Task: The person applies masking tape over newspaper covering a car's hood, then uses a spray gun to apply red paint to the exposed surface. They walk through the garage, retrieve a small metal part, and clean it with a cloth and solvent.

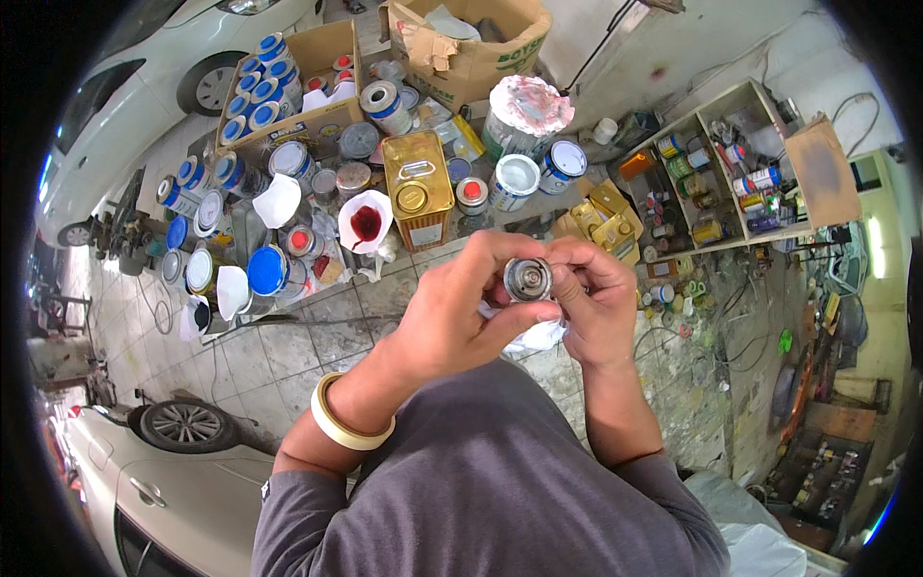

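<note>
In the middle of the view, my left hand (457, 313) holds a small round metal part (529, 280), its hollow, ringed end facing up, with fingers and thumb curled round it. My right hand (596, 303) grips the same part from the right, thumb and fingertips against its side. A crumpled white cloth (529, 337) shows beneath my hands, partly hidden by them. A cream tape roll (336, 423) sits round my left forearm. Just beyond my hands stand a gold rectangular tin (418, 168) and a white paper cup with dark red liquid (351, 221).
The cluttered worktop (322, 293) holds paint cans (269, 269), a box of cans (327, 43) and a large carton (461, 62). A shelf unit (760, 106) stands at right above scattered cans and hoses. Cars (125, 471) are at the left. The tiled floor (260, 356) shows below.
</note>
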`<state>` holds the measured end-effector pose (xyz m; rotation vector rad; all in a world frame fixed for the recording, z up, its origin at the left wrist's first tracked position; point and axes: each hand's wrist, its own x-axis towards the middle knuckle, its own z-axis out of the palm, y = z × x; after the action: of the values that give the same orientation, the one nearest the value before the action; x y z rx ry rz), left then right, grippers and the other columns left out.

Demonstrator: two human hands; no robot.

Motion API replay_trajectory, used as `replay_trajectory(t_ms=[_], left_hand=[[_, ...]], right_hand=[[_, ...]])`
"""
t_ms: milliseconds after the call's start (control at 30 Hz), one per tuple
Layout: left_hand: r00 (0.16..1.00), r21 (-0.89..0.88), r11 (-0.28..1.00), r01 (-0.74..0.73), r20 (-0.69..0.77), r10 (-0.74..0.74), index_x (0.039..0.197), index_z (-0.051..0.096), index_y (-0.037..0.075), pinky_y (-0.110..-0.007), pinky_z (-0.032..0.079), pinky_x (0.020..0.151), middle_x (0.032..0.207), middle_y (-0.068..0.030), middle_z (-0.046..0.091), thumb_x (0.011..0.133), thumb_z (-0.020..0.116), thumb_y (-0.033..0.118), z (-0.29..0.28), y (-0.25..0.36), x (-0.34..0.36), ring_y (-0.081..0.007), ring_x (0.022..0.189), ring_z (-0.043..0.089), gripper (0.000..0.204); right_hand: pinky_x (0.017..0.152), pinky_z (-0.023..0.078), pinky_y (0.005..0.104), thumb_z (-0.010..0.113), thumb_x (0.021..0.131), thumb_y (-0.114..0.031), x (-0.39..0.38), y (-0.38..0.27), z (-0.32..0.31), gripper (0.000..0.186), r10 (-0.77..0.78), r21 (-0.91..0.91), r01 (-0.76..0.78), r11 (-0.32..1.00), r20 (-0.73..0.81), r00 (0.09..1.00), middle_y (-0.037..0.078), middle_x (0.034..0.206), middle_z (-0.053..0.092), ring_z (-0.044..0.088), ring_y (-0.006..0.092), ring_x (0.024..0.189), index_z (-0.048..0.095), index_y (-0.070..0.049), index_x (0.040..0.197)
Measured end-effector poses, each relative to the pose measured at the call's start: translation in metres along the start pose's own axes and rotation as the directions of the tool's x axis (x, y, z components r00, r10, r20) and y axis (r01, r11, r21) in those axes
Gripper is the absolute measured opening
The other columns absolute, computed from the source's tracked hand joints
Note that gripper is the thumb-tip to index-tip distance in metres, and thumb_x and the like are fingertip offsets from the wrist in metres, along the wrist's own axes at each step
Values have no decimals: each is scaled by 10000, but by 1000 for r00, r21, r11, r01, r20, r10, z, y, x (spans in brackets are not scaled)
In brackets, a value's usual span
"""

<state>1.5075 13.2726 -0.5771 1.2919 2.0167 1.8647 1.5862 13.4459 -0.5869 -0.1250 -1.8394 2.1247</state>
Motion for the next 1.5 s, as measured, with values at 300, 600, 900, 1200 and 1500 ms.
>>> replay_trajectory(t_ms=[300, 600, 900, 1200, 1500], left_hand=[[982, 74, 991, -110, -144, 119, 1243, 556, -34, -229, 452, 541, 1016, -85, 676, 809, 892, 128, 11, -15, -2, -62, 644, 547, 572], [982, 142, 983, -113, -135, 132, 1223, 569, -28, -265, 521, 574, 1051, -134, 698, 790, 909, 181, 2, -14, -1, -127, 654, 612, 590], [968, 285, 956, -69, -214, 134, 1141, 650, 7, -245, 497, 535, 1026, -72, 718, 715, 956, 234, 2, -5, 0, -97, 593, 563, 572], [961, 264, 964, -35, -256, 105, 1119, 709, 32, -230, 440, 501, 906, -26, 709, 694, 964, 220, 1, -2, -2, -78, 558, 497, 530], [964, 282, 954, -104, -207, 167, 1099, 719, 32, -235, 421, 491, 876, -26, 695, 694, 956, 194, 0, 2, -5, -82, 561, 490, 496]], right_hand=[[799, 522, 226, 657, 1009, -56, -1, 11, 8, 103, 88, 177, -98, 979, 67, 994, 38, 1026, 695, 661, 83, 935, 651, 18, 1082], [768, 485, 213, 676, 1004, -88, 7, 17, 4, 120, 115, 48, -113, 992, -49, 992, 6, 971, 652, 593, 66, 832, 662, 8, 1073], [685, 432, 202, 722, 972, -97, 6, 33, -34, 128, 75, -181, -95, 979, -116, 990, -17, 919, 636, 531, 42, 767, 683, 3, 1041], [655, 456, 224, 765, 900, -39, -10, -24, -19, 109, -132, -556, 94, 826, -28, 991, 49, 900, 673, 602, 100, 753, 711, 21, 973], [612, 496, 318, 781, 756, 70, -4, -78, 2, 222, -332, -772, 533, 346, 431, 839, 89, 876, 652, 648, 239, 737, 725, 1, 960]])
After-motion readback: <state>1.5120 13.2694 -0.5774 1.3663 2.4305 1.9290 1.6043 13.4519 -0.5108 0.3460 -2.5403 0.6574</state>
